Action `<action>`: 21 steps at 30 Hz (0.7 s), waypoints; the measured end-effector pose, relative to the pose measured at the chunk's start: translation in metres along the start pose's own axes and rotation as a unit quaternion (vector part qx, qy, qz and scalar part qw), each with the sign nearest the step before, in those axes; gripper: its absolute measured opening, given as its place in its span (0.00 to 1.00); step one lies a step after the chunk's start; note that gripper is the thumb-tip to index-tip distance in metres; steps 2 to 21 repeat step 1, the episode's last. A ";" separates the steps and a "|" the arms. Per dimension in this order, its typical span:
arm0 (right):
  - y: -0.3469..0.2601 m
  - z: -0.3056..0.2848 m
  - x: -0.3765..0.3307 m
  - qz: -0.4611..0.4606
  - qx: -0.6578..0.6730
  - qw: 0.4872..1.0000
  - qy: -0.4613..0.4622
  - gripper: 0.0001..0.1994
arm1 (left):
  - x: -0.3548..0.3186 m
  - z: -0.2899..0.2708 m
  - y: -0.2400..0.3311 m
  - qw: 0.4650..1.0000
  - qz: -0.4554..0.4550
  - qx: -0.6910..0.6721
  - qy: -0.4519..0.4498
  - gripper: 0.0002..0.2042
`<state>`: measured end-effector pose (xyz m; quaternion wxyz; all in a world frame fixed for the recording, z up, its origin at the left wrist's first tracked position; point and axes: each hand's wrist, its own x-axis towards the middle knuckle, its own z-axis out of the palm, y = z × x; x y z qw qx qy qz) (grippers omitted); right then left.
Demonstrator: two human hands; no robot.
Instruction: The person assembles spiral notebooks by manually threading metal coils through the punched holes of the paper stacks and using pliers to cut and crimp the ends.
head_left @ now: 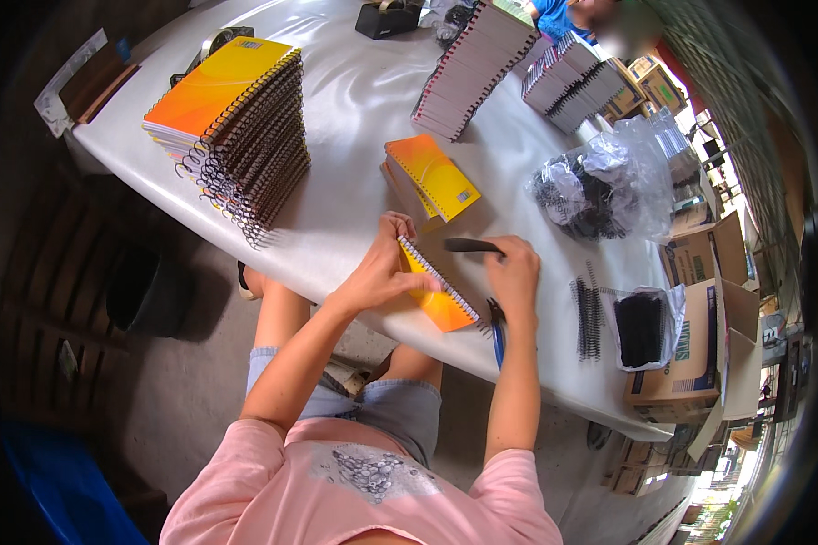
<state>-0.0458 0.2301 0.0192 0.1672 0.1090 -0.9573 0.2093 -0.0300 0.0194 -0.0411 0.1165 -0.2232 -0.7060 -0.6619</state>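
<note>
My left hand (391, 268) grips a small notebook (441, 304) with a yellow-orange cover, its thumb across the cover. A spiral coil runs along the notebook's edge, and its loose end sticks out at the near corner. My right hand (513, 272) is closed on a slim dark object (471, 245) pointing left over the notebook; its kind is unclear. Beside my right wrist lies a blue-handled tool (497, 331), partly hidden by the forearm. Just beyond my left hand sits a short stack of yellow-orange covered, punched notebooks (434, 177) with no coil visible.
A tall stack of coil-bound notebooks (232, 118) stands at the left. Tall paper stacks (473, 68) rise at the back. To the right are plastic bags of black coils (600, 182), loose black coils (589, 318) and an open carton (686, 354). Another person (563, 18) is at the far side.
</note>
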 end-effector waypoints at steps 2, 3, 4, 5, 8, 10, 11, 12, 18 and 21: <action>0.002 0.002 0.000 0.001 0.001 1.000 0.002 0.10 | -0.002 -0.001 -0.001 1.000 -0.020 -0.002 0.003 0.31; 0.002 0.002 0.000 0.001 0.001 1.000 0.002 0.10 | -0.002 -0.001 -0.001 1.000 -0.020 -0.002 0.003 0.31; 0.002 0.002 0.000 0.001 0.001 1.000 0.002 0.10 | -0.002 -0.001 -0.001 1.000 -0.020 -0.002 0.003 0.31; 0.002 0.002 0.000 0.001 0.001 1.000 0.002 0.10 | -0.002 -0.001 -0.001 1.000 -0.020 -0.002 0.003 0.31; 0.002 0.002 0.000 0.001 0.001 1.000 0.002 0.10 | -0.002 -0.001 -0.001 1.000 -0.020 -0.002 0.003 0.31; 0.002 0.002 0.000 0.001 0.001 1.000 0.002 0.10 | -0.002 -0.001 -0.001 1.000 -0.020 -0.002 0.003 0.31; 0.002 0.002 0.000 0.001 0.001 1.000 0.002 0.10 | -0.002 -0.001 -0.001 1.000 -0.020 -0.002 0.003 0.31; 0.002 0.002 0.000 0.001 0.001 1.000 0.002 0.10 | -0.002 -0.001 -0.001 1.000 -0.020 -0.002 0.003 0.31; 0.002 0.002 0.000 0.001 0.001 1.000 0.002 0.10 | -0.002 -0.001 -0.001 1.000 -0.020 -0.002 0.003 0.31; 0.002 0.002 0.000 0.001 0.001 1.000 0.002 0.10 | -0.002 -0.001 -0.001 1.000 -0.020 -0.002 0.003 0.31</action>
